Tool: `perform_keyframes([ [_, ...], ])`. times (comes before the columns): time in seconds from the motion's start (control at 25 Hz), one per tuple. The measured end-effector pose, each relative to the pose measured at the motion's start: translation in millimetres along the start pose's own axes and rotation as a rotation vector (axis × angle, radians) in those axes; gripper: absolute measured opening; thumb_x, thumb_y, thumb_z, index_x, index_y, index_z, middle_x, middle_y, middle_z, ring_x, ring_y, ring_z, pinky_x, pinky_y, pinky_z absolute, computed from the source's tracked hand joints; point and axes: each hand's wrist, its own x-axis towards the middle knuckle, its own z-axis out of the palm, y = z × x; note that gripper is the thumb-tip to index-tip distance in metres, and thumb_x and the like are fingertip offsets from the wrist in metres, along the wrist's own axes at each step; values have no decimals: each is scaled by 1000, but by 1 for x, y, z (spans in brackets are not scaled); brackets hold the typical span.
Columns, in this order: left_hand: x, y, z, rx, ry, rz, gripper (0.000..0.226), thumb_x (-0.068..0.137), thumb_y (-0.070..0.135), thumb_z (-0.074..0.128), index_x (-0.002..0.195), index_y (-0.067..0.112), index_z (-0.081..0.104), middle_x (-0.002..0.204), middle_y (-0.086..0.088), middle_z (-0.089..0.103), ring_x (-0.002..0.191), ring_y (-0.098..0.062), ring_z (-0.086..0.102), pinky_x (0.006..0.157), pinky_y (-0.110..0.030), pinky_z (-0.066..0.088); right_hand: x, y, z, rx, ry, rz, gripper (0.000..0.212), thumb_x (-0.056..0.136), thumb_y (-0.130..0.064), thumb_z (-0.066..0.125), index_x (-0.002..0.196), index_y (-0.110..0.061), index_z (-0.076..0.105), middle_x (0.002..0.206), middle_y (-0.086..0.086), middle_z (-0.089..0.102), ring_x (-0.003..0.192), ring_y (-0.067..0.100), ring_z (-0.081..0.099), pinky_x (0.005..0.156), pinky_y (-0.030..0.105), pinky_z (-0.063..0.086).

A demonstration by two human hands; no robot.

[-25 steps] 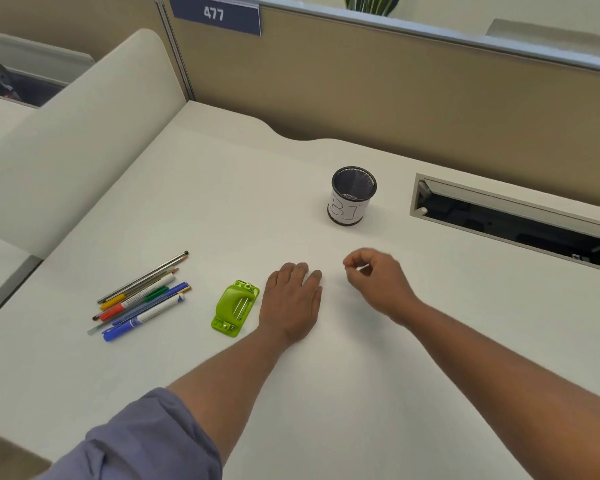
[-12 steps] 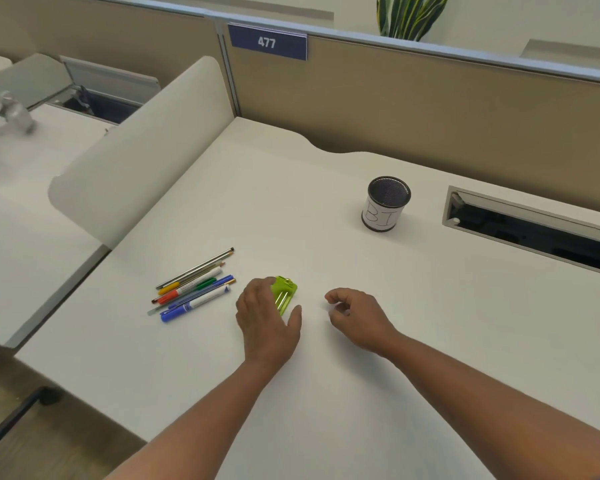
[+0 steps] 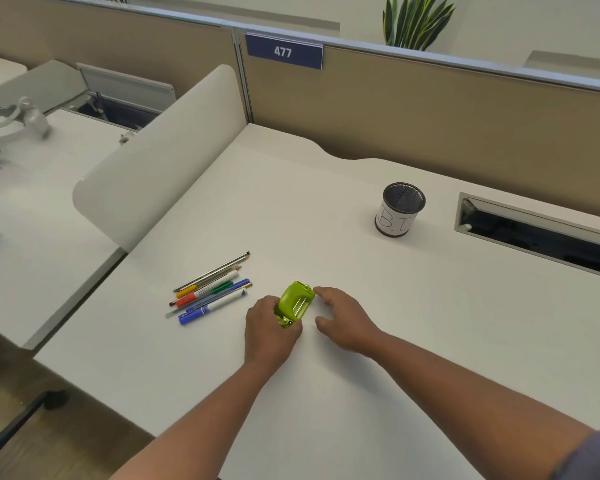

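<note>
A small lime-green stapler (image 3: 294,303) is tilted up off the white desk (image 3: 413,358). My left hand (image 3: 270,330) grips its near end from the left. My right hand (image 3: 345,322) is spread beside it on the right, with the index fingertip touching its far end and the thumb just clear of it. Several pens and pencils (image 3: 211,292) lie in a bunch to the left of the stapler. A black mesh pen cup (image 3: 399,211) with a white label stands upright at the back right.
A cable slot (image 3: 541,233) opens in the desk at the far right. A curved white divider (image 3: 160,161) runs along the left edge, and a tan partition (image 3: 430,109) closes the back. Beyond the divider is a neighbouring desk (image 3: 32,202).
My left hand moved from flat on the desk onto the green stapler and tipped it up. My right hand opened and came over to the stapler's right side. The view swung left.
</note>
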Motion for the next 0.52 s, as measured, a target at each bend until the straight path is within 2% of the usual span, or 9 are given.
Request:
perform_keyframes([
  [0.16,-2,15,3,-36,-101,104,31,66,29,81,89,28,60,85,11,60,81,-10,56,63,-21,42,-12,9,-7,54,108,20,65,86,-14,66,147,-17,44,140,6,52,124,22,52,102,30,42],
  [0.28,-3,38,15,-52,-204,202,35,68,23,80,100,24,64,95,7,63,90,-14,57,75,-27,49,-30,27,-23,60,212,49,61,84,-16,68,141,-23,49,130,3,54,112,18,55,97,34,47],
  [0.36,-6,57,29,-48,-281,268,38,70,19,78,106,22,64,101,7,64,95,-14,56,80,-26,48,-47,45,-38,67,272,78,56,83,-16,68,137,-24,53,123,2,54,106,15,55,94,35,49],
  [0.44,-8,78,46,-32,-354,338,39,73,16,77,109,22,64,103,7,64,96,-12,56,78,-17,44,-64,65,-54,70,337,115,53,83,-14,69,133,-23,57,120,2,55,102,13,55,91,31,50],
  [0.52,-12,100,65,-13,-417,405,37,75,15,76,109,21,64,102,7,65,93,-10,56,75,-10,41,-81,87,-68,74,405,151,48,83,-12,71,128,-21,60,119,1,56,99,10,55,85,17,48],
])
